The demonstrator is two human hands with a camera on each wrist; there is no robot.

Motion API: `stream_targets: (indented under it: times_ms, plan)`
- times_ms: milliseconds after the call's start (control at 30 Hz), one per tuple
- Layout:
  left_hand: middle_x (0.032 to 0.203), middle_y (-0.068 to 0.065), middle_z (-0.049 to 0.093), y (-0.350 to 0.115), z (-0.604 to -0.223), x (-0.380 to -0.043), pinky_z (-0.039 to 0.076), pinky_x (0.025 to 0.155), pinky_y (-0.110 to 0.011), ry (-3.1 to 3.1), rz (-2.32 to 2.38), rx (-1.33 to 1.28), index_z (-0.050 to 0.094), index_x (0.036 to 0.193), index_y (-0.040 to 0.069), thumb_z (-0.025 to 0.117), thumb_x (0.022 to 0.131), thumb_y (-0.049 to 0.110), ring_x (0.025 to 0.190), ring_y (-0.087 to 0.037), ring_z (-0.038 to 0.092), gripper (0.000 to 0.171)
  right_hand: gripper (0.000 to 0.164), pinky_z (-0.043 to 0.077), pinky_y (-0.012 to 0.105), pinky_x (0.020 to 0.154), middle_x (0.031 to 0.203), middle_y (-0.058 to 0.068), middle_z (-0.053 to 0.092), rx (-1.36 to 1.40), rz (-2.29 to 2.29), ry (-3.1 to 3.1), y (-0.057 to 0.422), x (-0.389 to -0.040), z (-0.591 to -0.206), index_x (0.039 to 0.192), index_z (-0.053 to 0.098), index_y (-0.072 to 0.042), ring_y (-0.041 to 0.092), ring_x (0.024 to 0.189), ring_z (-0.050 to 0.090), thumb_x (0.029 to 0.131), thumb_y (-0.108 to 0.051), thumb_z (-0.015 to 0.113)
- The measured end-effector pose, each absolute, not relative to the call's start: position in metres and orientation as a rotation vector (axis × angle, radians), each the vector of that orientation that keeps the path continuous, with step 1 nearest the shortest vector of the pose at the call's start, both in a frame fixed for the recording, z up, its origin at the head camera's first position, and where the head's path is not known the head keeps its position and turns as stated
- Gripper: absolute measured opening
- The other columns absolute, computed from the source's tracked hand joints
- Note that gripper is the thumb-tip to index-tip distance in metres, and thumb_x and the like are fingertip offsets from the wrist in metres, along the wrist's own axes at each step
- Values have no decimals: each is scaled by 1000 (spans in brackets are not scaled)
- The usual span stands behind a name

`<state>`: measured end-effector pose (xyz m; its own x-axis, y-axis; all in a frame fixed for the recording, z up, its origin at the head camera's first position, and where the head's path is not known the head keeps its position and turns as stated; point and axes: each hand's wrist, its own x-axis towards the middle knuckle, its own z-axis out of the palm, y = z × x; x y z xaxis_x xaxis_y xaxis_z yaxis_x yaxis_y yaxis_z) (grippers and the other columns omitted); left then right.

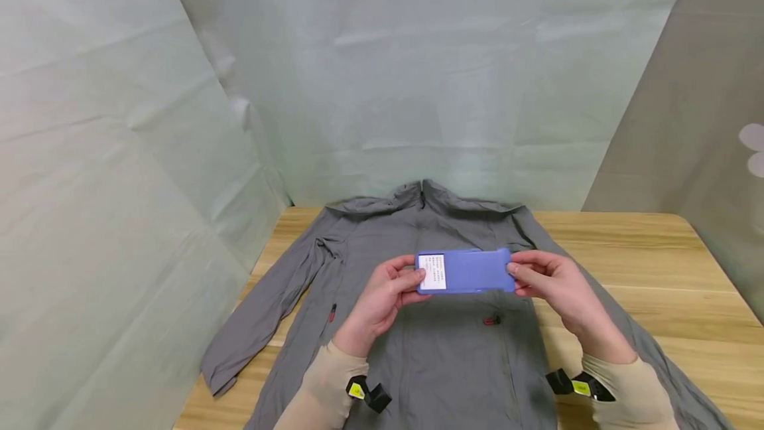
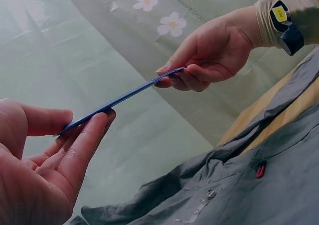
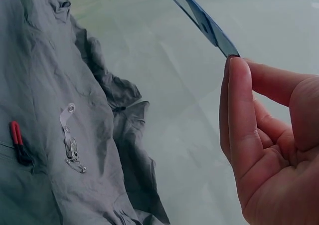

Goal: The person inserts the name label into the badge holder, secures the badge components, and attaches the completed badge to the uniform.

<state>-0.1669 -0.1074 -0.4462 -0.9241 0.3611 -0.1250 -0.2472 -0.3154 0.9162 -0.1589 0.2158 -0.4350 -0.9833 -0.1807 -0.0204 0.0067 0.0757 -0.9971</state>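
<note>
A flat blue card holder (image 1: 474,271) with a white printed label at its left end is held level above the jacket. My left hand (image 1: 384,294) pinches the label end, thumb on top of the label. On the opposite end, thumb and fingers of my right hand (image 1: 552,284) pinch the notched edge. In the left wrist view the card holder (image 2: 119,99) appears edge-on between both hands. Below lies a grey jacket (image 1: 382,337), spread front up. A metal badge clip with a clear strap (image 3: 70,140) rests on it, hidden in the head view.
The jacket covers much of a wooden table (image 1: 656,264), its sleeves spread to both sides. Red zipper pulls (image 1: 492,320) show on its front. Pale sheeting (image 1: 418,85) hangs behind the table and along the left.
</note>
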Motion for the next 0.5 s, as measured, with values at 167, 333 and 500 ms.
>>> stream_targets:
  times_ms: [167,333,500]
  plan:
    - [108,-11,76,-106,-444,-169,65,82,-32,1567,2269,169,53,140,-14,63,105,0,93,-17,77,39,32,65,28,72,93,0,74,-204,-2041,2181,212,-160,-434,125,64,16,13,75,72,104,-7,72]
    - [107,-10,77,-105,-443,-169,65,83,-32,1564,2261,171,55,137,-13,63,105,0,92,-17,77,36,27,66,30,74,93,1,74,-236,-2016,2167,209,-161,-435,121,68,11,13,77,73,104,-9,73]
    - [106,-10,77,-102,-442,-168,65,82,-31,1561,2265,169,56,135,-12,64,104,0,90,-17,77,34,24,66,30,73,92,2,73,-235,-1997,2175,207,-162,-436,118,69,9,13,77,72,104,-10,73]
